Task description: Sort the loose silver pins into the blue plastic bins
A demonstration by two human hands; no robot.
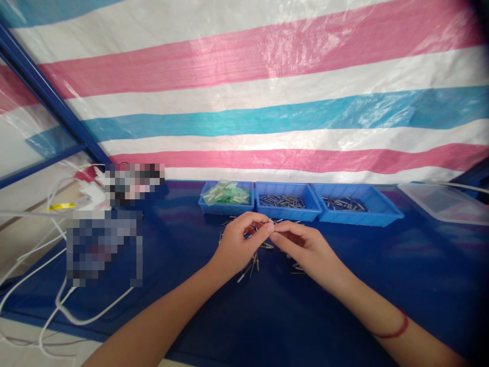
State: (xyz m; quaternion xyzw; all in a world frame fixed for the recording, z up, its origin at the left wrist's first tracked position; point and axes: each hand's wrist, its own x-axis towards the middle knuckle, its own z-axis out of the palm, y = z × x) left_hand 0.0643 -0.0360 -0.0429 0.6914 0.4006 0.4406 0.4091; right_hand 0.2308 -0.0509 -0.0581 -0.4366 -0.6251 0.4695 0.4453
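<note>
My left hand (243, 238) and my right hand (301, 245) meet over the blue table, their thumbs and index fingertips pinched close together. Whatever sits between the fingertips is too small and covered to make out. Under and around both hands lie loose metal pieces (252, 265) with thin stems, which look like blind rivets; my hands partly hide them. Just beyond stand three blue bins in a row. Similar rivets fill the middle bin (288, 211) and the right bin (361, 218), while the left bin (227, 208) contains small green-and-white packets (225, 193).
A clear plastic lid or tray (445, 204) lies at the back right. White cables (87, 321) loop over the table's left side, near white plugs (91, 193) and blurred-out items. A striped plastic sheet (244, 102) hangs behind the blue table (382, 275), beside a blue metal frame (49, 97).
</note>
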